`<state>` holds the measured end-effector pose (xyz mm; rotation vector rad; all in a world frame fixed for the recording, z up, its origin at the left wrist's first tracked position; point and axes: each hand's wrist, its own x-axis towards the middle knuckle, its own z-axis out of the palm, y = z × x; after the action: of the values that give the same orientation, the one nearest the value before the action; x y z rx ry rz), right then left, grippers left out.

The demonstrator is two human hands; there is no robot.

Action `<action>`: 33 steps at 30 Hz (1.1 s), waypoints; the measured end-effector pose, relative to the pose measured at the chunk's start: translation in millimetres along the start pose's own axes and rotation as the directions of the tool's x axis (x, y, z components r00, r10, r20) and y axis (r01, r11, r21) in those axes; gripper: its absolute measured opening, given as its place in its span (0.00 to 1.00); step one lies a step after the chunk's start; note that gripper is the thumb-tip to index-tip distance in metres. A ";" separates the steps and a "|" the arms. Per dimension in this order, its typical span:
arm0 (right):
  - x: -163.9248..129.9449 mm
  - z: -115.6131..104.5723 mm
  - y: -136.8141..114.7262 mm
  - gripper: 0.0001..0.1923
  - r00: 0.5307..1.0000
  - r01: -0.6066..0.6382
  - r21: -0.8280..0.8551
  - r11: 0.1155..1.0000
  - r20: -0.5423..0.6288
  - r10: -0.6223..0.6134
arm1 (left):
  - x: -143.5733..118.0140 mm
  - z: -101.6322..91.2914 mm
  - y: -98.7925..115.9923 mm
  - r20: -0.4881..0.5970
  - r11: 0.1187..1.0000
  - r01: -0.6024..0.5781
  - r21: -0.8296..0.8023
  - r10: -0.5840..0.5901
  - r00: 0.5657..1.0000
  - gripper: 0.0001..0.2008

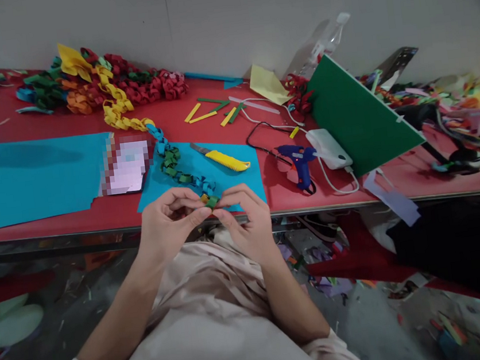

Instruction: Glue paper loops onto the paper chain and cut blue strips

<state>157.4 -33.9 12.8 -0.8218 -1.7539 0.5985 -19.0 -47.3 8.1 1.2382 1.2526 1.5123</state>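
Between my fingertips, at the table's front edge, is a green paper link (pixel 212 202) at the end of a paper chain (pixel 171 158). My left hand (pixel 172 216) pinches the link from the left, beside a small yellow bit. My right hand (pixel 247 219) pinches it from the right. From there the chain runs back in blue, green and yellow loops to a heap of chains. Just beyond my hands, a yellow utility knife (pixel 227 160) lies on a blue paper sheet (pixel 252 187). Further right sits a blue hot glue gun (pixel 299 164).
A phone (pixel 128 166) lies left of the chain, beside a large blue sheet (pixel 28 187). Yellow and green strips (pixel 202 116) are scattered behind. On the right are a white power bank (pixel 329 148), a leaning green board (pixel 358 114) and a plastic bottle (pixel 328 40). Red, orange and green chains (pixel 151 83) are piled at the back.
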 end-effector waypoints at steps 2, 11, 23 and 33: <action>0.0 3.2 0.7 0.02 0.999 -0.013 0.036 0.999 -0.034 0.014 | -0.6 2.5 3.2 -0.030 1.000 0.007 0.010 -0.006 1.000 0.15; 2.3 7.9 -3.0 0.02 0.972 -0.205 0.250 0.946 -0.062 0.227 | -12.1 6.5 19.9 -0.022 0.987 -0.022 0.157 0.026 0.999 0.13; 2.3 8.5 -7.7 0.09 0.951 -0.304 0.369 0.878 0.064 0.303 | -3.2 -0.2 12.3 0.272 0.706 -0.579 0.408 0.511 0.815 0.16; 1.3 8.6 -0.6 0.16 0.962 -0.245 0.347 0.905 -0.031 0.272 | -5.1 3.1 8.7 0.225 0.662 -0.594 0.458 0.560 0.797 0.18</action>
<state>148.8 -33.3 11.4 -0.8245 -1.4229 1.0037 -14.9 -53.2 15.8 2.1964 1.3299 1.5866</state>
